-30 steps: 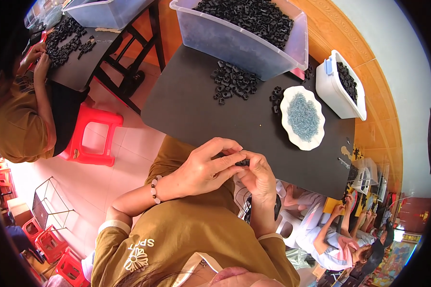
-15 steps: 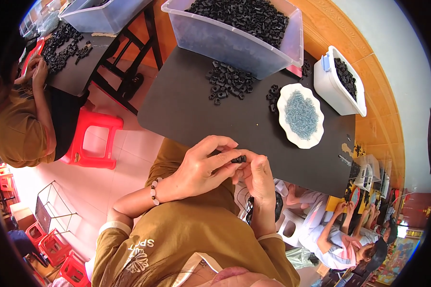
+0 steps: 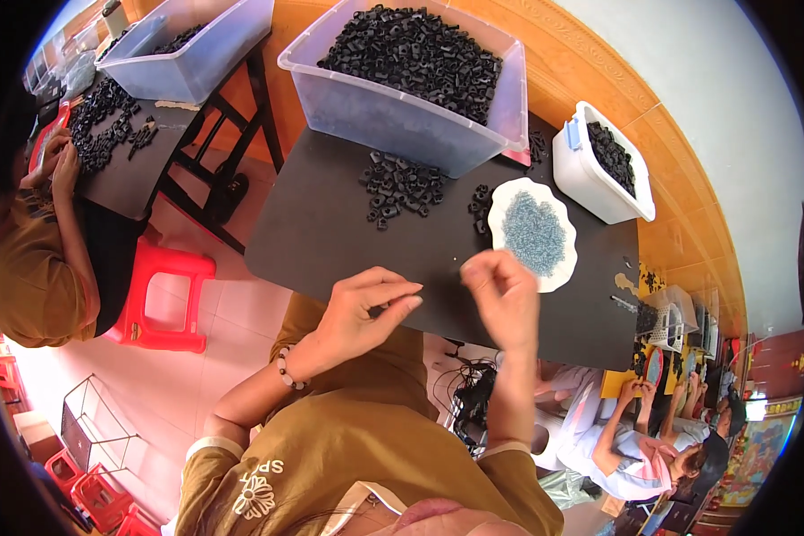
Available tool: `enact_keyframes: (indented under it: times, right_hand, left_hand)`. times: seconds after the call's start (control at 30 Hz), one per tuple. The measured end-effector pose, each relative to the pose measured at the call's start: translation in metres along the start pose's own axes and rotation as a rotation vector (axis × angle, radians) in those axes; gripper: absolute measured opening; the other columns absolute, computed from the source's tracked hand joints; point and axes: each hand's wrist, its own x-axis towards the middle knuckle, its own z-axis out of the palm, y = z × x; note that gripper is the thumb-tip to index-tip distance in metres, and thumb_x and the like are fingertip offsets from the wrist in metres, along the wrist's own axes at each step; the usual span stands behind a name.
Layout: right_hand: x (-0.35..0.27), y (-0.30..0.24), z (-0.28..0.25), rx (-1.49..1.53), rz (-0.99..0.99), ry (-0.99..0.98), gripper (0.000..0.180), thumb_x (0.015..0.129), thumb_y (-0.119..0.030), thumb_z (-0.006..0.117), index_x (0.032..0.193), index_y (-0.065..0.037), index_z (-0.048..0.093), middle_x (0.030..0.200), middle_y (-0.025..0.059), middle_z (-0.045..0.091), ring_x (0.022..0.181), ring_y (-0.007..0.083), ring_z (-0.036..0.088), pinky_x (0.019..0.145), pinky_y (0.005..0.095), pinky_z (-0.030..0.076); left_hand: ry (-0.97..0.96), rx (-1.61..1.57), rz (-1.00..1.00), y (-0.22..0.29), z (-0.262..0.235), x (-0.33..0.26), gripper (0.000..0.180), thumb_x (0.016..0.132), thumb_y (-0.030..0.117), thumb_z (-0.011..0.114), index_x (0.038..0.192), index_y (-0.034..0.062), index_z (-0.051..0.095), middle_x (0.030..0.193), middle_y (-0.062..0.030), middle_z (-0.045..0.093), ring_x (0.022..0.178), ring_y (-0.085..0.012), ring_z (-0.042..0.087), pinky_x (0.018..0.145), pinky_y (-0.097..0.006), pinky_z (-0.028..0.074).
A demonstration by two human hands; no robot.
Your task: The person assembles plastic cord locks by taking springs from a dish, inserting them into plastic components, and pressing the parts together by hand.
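Note:
My left hand (image 3: 371, 308) is held over the near edge of the dark table, fingers curled toward the thumb. A dark patch shows in its grip, but whether this is a small black plastic part or the tabletop behind I cannot make out. Close to the near rim of a white scalloped plate (image 3: 558, 277), my right hand (image 3: 506, 299) has its fingers bent together, slightly blurred; whatever they hold is hidden. Small clear bluish pieces (image 3: 534, 234) are heaped on the plate. Left of it lie a loose pile of black plastic parts (image 3: 402, 188) and a smaller cluster (image 3: 481, 210).
A large clear bin (image 3: 384, 125) full of black parts stands at the table's (image 3: 322, 214) far side. A white tub (image 3: 590, 192) of black parts is at far right. Another person (image 3: 40, 259) works at the left table, near a red stool (image 3: 165, 299). More people sit at right.
My hands have parted. Half a second ago they met around a small black part; now the right hand is nearer the plate, and the left is slightly to the left. The view has shifted.

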Motion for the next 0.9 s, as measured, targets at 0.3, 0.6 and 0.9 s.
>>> enact_keyframes:
  times: [0.3, 0.6, 0.9]
  right_hand:
    - [0.154, -0.007, -0.165, -0.749, -0.244, 0.730, 0.032, 0.098, -0.026, 0.068, 0.112, 0.002, 0.071, 0.082, 0.0129, 0.073, 0.081, 0.0138, 0.069, 0.072, 0.0296, 0.052]
    - [0.096, 0.007, -0.006, -0.498, -0.267, 0.037, 0.015, 0.093, -0.012, 0.069, 0.105, -0.004, 0.070, 0.088, 0.0173, 0.072, 0.078, 0.0319, 0.070, 0.071, 0.0401, 0.055]
    - [0.091, 0.020, 0.040, -0.550, -0.470, -0.111, 0.016, 0.086, -0.010, 0.073, 0.101, -0.004, 0.070, 0.093, 0.0152, 0.067, 0.094, 0.0361, 0.062, 0.080, 0.0451, 0.052]
  left_hand:
    - [0.011, -0.055, -0.028, -0.008, -0.003, 0.002, 0.010, 0.092, 0.004, 0.071, 0.099, 0.0010, 0.077, 0.085, -0.0076, 0.071, 0.068, -0.0133, 0.063, 0.060, -0.027, 0.050]
    - [-0.022, -0.057, -0.027, -0.013, -0.005, 0.001, 0.009, 0.092, 0.004, 0.070, 0.097, 0.0005, 0.076, 0.082, -0.0069, 0.069, 0.063, -0.0106, 0.060, 0.056, -0.024, 0.049]
    - [-0.012, -0.050, -0.030, -0.011, -0.002, -0.001, 0.009, 0.091, 0.003, 0.071, 0.097, 0.0011, 0.076, 0.085, -0.0067, 0.069, 0.063, -0.0112, 0.060, 0.055, -0.024, 0.049]
